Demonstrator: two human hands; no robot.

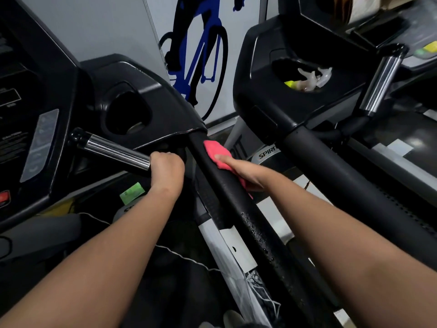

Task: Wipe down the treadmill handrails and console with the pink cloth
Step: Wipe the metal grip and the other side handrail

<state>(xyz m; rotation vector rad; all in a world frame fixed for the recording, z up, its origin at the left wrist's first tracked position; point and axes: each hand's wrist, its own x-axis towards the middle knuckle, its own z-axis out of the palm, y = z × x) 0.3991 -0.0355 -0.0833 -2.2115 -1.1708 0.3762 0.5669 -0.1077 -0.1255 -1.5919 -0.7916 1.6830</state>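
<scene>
My right grip (246, 174) wraps the cloth (216, 153) round the rail (233, 197); my left grip (166, 169) clamps the bar (115, 149). I'd press firmly and pull back over the droplets (256, 232).

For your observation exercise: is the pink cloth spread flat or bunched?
Bunched: the pink cloth lies wadded under the right hand on the handrail.

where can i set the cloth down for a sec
Bare console ledge between the near cup holder and the rail. Crowded: far cup holder holds wrappers; left hand grips the chrome grip.
</scene>
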